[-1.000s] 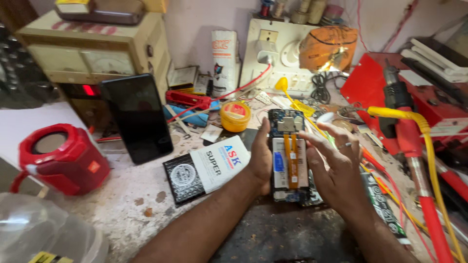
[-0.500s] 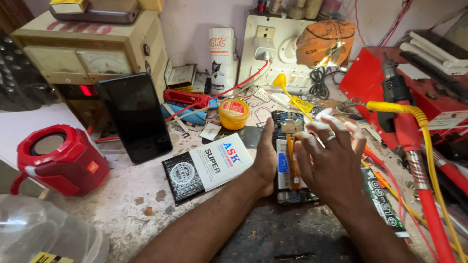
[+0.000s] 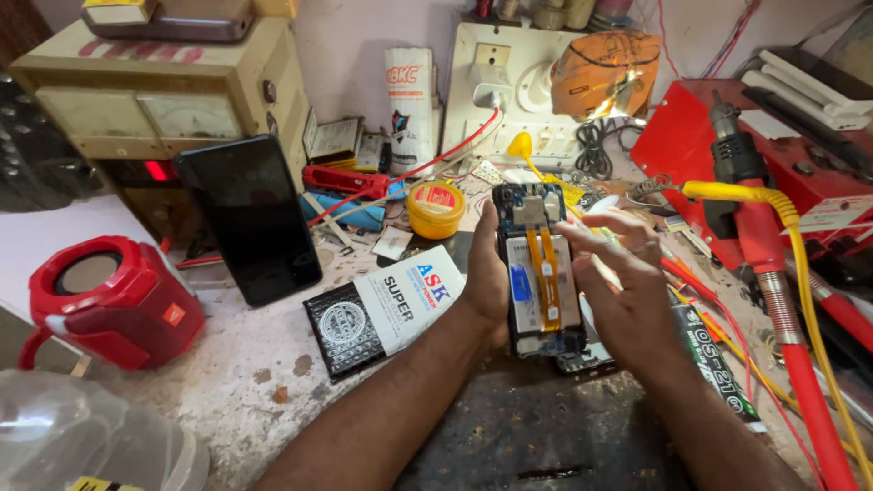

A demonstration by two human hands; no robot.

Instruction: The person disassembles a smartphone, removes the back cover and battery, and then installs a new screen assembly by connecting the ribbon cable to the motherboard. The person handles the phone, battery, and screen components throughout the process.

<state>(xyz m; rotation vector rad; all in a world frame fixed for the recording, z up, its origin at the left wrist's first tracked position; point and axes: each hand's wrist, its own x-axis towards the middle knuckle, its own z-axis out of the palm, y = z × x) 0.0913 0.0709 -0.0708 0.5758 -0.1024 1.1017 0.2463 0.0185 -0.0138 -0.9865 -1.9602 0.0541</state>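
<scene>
Head view shows two bare hands on one opened phone [image 3: 538, 273] at the middle of a cluttered surface [image 3: 227, 382]. The left hand [image 3: 485, 277] grips the phone's left edge, thumb up along the side and fingers hidden behind it. The right hand [image 3: 627, 291] hovers over the phone's right edge with its fingers [image 3: 600, 232] spread and loosely curled, the tips at or just above the phone; whether they touch it cannot be told. The phone lies back-off, tilted up a little, showing two orange ribbon cables [image 3: 546, 273] running side by side down its length and one blue board at the top.

One second phone [image 3: 250, 218], dark-screened, leans against a beige meter box [image 3: 155, 100] to the left. One black-and-white packet [image 3: 382, 309] lies just beside the left wrist. One yellow round tin [image 3: 436, 207] sits behind it, near one red tool [image 3: 346, 180]. One red speaker [image 3: 109, 295] stands at the far left, with one clear plastic container [image 3: 82, 445] in front of it. One white socket board [image 3: 509, 91] stands against the wall, one orange bundle [image 3: 605, 73] beside it. One red-handled iron [image 3: 773, 273] with one yellow hose [image 3: 782, 209] lies to the right, well apart from the phone. One dark tube [image 3: 714, 350] lies just beside the right wrist.
</scene>
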